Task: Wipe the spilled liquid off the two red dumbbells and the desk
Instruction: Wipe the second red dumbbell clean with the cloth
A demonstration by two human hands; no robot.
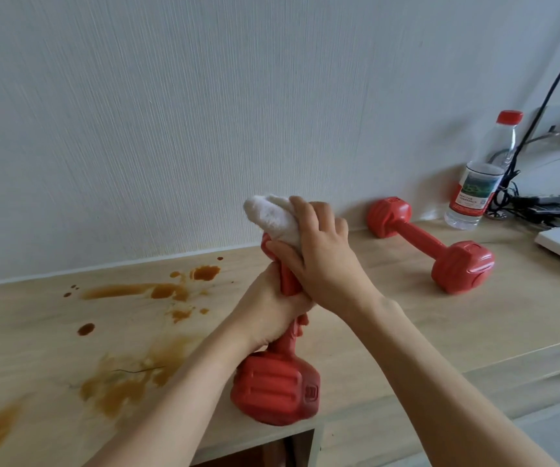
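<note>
Place: a room in a home or a small office, at a desk; which of the two cannot be told.
Desk (pixel 406 318): pale wood-grain top, pushed against the wall.
Wall (pixel 204 112): behind the desk, finely ribbed grey-white wallpaper.
Water bottle (pixel 480 176): on the desk's far right, by the wall.
Cables (pixel 541 210): tangled on the desk right of the bottle.
Dumbbell (pixel 430 244): red, lying on the desk, a household item.

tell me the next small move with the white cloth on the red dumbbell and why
Probably slide the white cloth down the handle of the held red dumbbell: the right hand presses it on the top end only, while the left hand grips the handle.
</note>
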